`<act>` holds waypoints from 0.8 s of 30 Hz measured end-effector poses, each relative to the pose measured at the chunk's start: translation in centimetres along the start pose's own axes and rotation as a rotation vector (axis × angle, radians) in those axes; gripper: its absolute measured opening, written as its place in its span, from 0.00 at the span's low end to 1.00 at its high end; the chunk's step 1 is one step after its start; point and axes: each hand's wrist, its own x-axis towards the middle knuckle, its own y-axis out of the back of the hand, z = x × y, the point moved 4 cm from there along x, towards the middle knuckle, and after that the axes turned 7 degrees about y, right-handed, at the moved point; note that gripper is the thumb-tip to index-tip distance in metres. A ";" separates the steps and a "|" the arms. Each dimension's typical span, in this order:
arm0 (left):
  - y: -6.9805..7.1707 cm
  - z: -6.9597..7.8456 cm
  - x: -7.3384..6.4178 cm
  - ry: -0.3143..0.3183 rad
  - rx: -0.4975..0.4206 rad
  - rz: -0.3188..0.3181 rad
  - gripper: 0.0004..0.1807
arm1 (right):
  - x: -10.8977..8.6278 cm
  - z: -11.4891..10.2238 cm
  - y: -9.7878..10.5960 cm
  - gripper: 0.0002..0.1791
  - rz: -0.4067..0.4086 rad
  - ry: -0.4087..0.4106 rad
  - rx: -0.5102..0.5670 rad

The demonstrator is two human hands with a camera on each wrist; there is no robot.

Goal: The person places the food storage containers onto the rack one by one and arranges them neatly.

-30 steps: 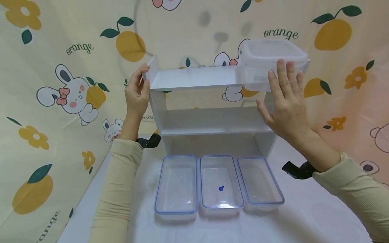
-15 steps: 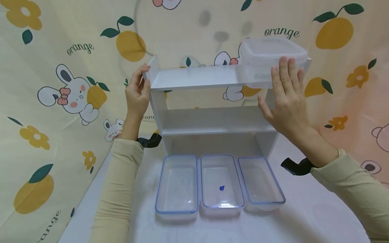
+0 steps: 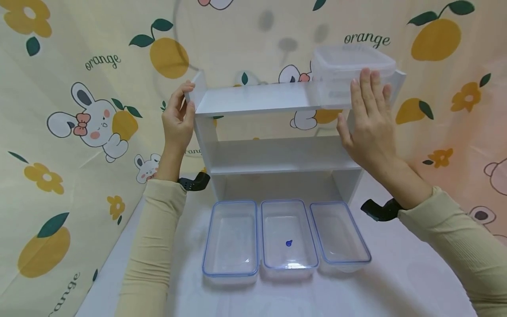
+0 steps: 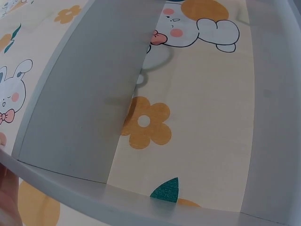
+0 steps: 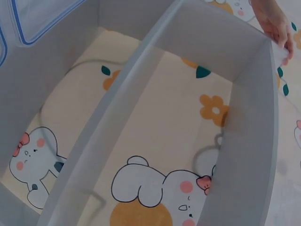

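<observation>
A white three-tier shelf (image 3: 253, 97) stands against the patterned cloth. My left hand (image 3: 178, 116) grips the upper end of its left side panel, fingers at the outer side and thumb at the front. On the right part of the top tier sits a clear plastic box (image 3: 354, 61) with a pale lid. My right hand (image 3: 370, 127) lies flat against the box's front, fingers straight and pointing up, hiding part of it. In the right wrist view the left hand (image 5: 277, 28) shows at the far corner of the shelf; the box is out of that view.
Three clear boxes with blue rims, a left one (image 3: 231, 237), a middle one (image 3: 289, 233) and a right one (image 3: 339, 233), stand in a row on the white table (image 3: 289, 301) before the shelf. A small blue mark (image 3: 289, 243) shows in the middle one.
The lidded box has slid back on the top tier, with my right hand following against its front. The left hand stays on the side panel.
</observation>
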 end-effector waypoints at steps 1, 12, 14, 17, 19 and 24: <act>0.0 0.2 -0.1 0.002 0.001 -0.001 0.18 | 0.0 0.0 -0.1 0.31 -0.005 -0.004 -0.001; -0.4 0.8 -0.4 0.008 -0.017 0.000 0.17 | 0.0 0.4 -0.3 0.34 -0.069 -0.028 -0.004; -0.3 0.3 -0.2 -0.002 -0.015 0.001 0.17 | -0.2 0.4 -0.2 0.34 -0.060 -0.029 0.012; -0.2 -0.2 0.0 -0.014 -0.016 0.005 0.17 | -0.6 0.3 0.0 0.33 -0.025 -0.022 0.039; -0.1 -0.2 0.0 -0.021 -0.017 0.009 0.17 | -0.9 0.1 0.2 0.33 -0.002 -0.014 0.062; -0.1 0.0 -0.1 -0.039 -0.013 0.012 0.17 | -1.7 -0.2 0.6 0.32 0.035 0.001 0.094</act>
